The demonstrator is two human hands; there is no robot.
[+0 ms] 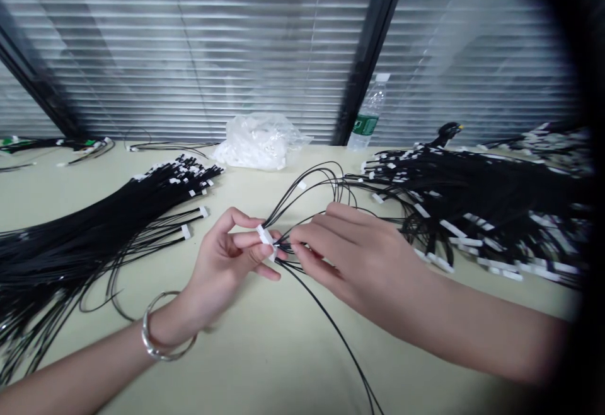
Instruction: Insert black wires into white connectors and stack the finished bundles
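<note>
Between the thumb and fingers of my left hand (231,251) is a white wire connector (266,238), tilted, with black wires running out of its right side. My right hand (350,245) is closed just right of the connector, its fingertips pinched on the black wires (283,248). Some of these wires loop up and over toward the right. Others hang down across the front of the table. The right fingertips partly hide the spot where they meet the wires.
A big bundle of black wires (94,219) with white ends lies at left. Another wire pile (496,188) with white connectors spreads at right. Behind stand a clear plastic bag (265,140) of white pieces and a water bottle (368,115), before window blinds (212,55).
</note>
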